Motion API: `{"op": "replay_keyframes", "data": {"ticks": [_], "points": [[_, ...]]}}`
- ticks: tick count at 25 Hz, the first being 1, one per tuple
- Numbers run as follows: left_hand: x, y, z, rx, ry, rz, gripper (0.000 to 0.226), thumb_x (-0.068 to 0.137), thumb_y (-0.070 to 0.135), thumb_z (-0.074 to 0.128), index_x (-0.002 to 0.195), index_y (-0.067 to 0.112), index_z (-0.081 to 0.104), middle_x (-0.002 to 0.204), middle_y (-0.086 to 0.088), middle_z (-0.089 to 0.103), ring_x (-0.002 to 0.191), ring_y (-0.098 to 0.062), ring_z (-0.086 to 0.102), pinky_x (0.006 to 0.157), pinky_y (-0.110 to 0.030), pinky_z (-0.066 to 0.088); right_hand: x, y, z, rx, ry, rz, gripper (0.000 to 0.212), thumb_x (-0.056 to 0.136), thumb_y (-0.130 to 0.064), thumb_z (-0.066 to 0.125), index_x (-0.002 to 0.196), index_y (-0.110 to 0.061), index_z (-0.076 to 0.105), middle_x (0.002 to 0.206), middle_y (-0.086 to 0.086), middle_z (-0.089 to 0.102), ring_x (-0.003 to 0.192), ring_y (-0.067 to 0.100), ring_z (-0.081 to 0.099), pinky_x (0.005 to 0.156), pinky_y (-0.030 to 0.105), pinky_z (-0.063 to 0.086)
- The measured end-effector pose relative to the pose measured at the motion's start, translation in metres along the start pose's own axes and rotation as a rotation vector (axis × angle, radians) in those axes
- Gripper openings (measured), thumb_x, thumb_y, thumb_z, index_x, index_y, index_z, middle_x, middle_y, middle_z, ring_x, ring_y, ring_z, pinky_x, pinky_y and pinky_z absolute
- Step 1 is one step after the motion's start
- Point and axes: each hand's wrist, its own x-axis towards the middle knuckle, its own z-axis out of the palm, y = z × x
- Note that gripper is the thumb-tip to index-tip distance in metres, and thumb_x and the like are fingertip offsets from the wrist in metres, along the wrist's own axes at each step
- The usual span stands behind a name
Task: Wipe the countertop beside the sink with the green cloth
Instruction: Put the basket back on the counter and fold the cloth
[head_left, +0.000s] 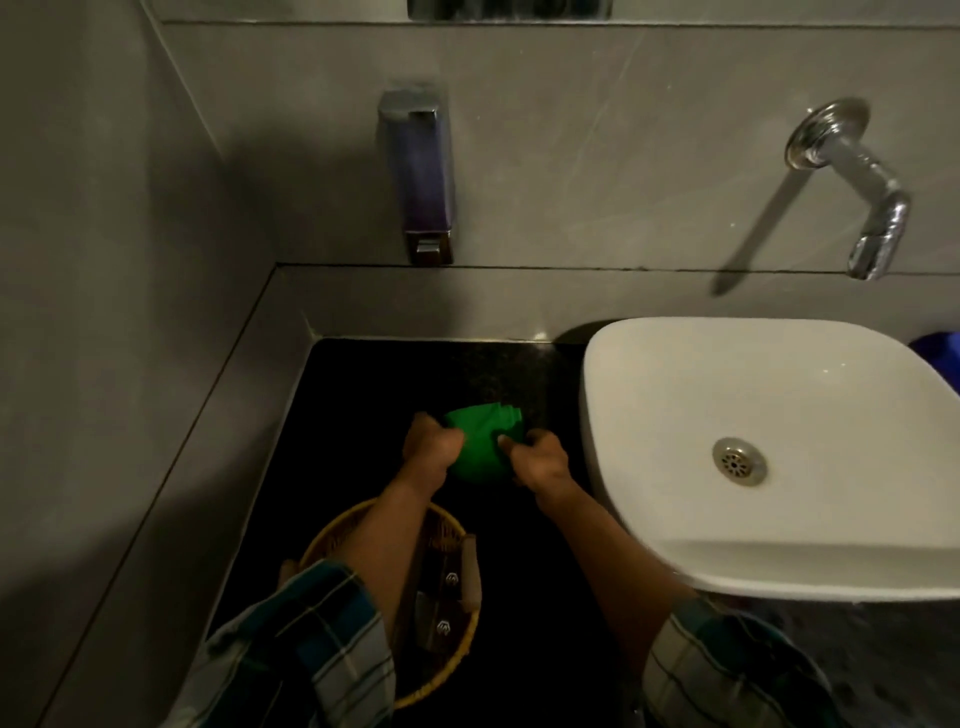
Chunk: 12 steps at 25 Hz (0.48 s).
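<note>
The green cloth (480, 444) is bunched up over the black countertop (374, 395), just left of the white sink (753, 395). My left hand (432, 449) grips the cloth's left side with closed fingers. My right hand (535, 457) grips its right side. Both hands hold the cloth between them in the middle of the counter; whether it touches the surface is unclear.
A woven yellow basket (332, 535) with small packets sits on the counter's near left, under my left forearm. A soap dispenser (421, 171) hangs on the back wall and a chrome tap (857, 182) juts over the sink. Grey tiled walls close the left and back.
</note>
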Motion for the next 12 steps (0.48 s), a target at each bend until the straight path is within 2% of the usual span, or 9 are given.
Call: {"op": "replay_keyframes", "data": {"ticks": [2,5,8,10,12], "points": [[-0.003,-0.002,-0.002,-0.125,-0.052,-0.057,0.05,0.075,0.003,0.072,0.121,-0.005,0.055,0.122,-0.026,0.062,0.107,-0.039,0.062,0.09,-0.049,0.055,-0.006,0.003,-0.001,-0.019,-0.022,-0.031,0.045,0.083,-0.03,0.071,0.118,-0.003,0.064,0.117,0.021,0.068,0.107,0.035,0.065,0.092,0.043,0.054],[-0.009,0.006,0.003,-0.229,-0.118,-0.109,0.059,0.073,0.004,0.078,0.125,-0.008,0.051,0.123,-0.027,0.06,0.104,-0.039,0.063,0.085,-0.045,0.056,-0.006,0.004,-0.007,0.018,-0.087,-0.029,0.042,0.088,-0.024,0.065,0.122,-0.001,0.061,0.122,0.021,0.066,0.113,0.035,0.062,0.097,0.041,0.051],[-0.021,0.024,0.001,-0.37,-0.159,-0.164,0.055,0.072,0.004,0.079,0.121,-0.007,0.057,0.117,-0.027,0.064,0.094,-0.037,0.066,0.079,-0.043,0.058,-0.01,0.0,-0.018,-0.012,-0.196,-0.087,0.039,0.093,-0.019,0.055,0.128,-0.002,0.057,0.126,0.023,0.063,0.114,0.034,0.061,0.097,0.039,0.051],[-0.042,0.037,-0.006,-0.387,-0.174,-0.116,0.045,0.07,0.005,0.08,0.111,-0.006,0.065,0.109,-0.025,0.069,0.086,-0.034,0.07,0.072,-0.039,0.061,-0.032,-0.008,-0.03,0.011,-0.288,-0.165,0.037,0.094,-0.012,0.049,0.129,-0.003,0.056,0.128,0.021,0.062,0.111,0.029,0.061,0.088,0.031,0.049],[-0.077,0.057,-0.018,-0.386,-0.136,0.007,0.036,0.07,0.003,0.079,0.103,-0.003,0.068,0.098,-0.023,0.073,0.068,-0.025,0.072,0.056,-0.03,0.06,-0.064,-0.021,-0.047,0.028,-0.337,-0.269,0.038,0.093,-0.012,0.049,0.13,-0.004,0.055,0.131,0.019,0.06,0.117,0.029,0.059,0.09,0.028,0.046]]}}
